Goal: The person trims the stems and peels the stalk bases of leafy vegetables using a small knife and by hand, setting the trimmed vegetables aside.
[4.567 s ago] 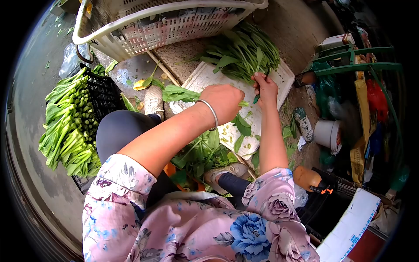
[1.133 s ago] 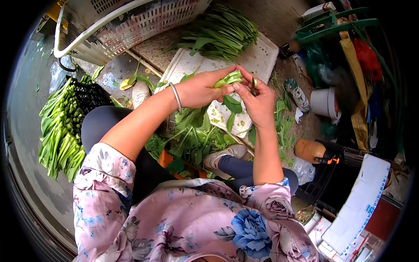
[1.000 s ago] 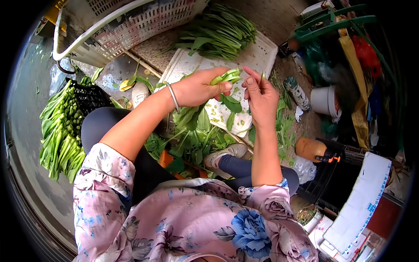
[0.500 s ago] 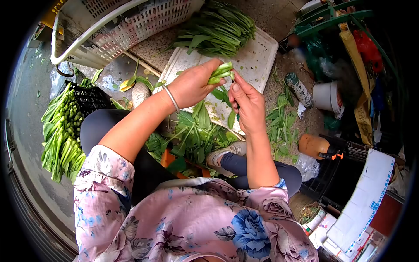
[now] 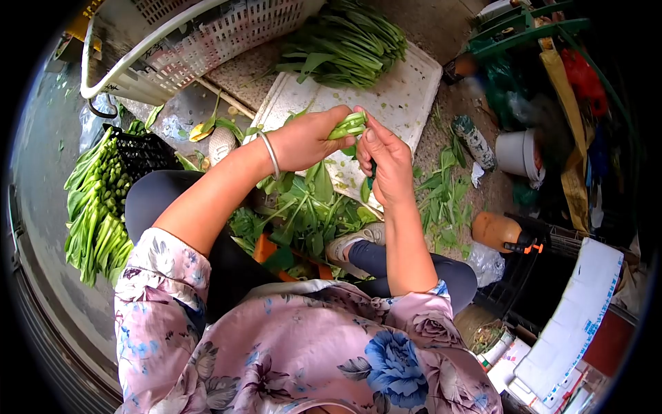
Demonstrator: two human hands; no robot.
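My left hand (image 5: 314, 140), with a metal bangle at the wrist, is wrapped round a small bunch of green stalks (image 5: 350, 125), cut ends pointing right. Against those ends is my right hand (image 5: 387, 157), its fingers closed round a small dark green tool (image 5: 372, 175), mostly hidden by the fingers. Below and behind both hands lies a white foam board (image 5: 403, 90) with small cut bits on it. A pile of leafy greens (image 5: 345, 45) rests on the board's far end.
A white plastic basket (image 5: 207, 52) stands at upper left. Stacked greens (image 5: 100, 207) fill a black crate (image 5: 146, 153) at left. Loose leaves (image 5: 310, 214) lie between my feet. At right are a grey bucket (image 5: 517, 153), an orange-brown bottle (image 5: 493, 231) and a foam piece (image 5: 576, 303).
The greens moved from near the board into my left hand's grip near my right hand. Lately my right hand has shifted slightly against the stalk ends, which tilt less upward.
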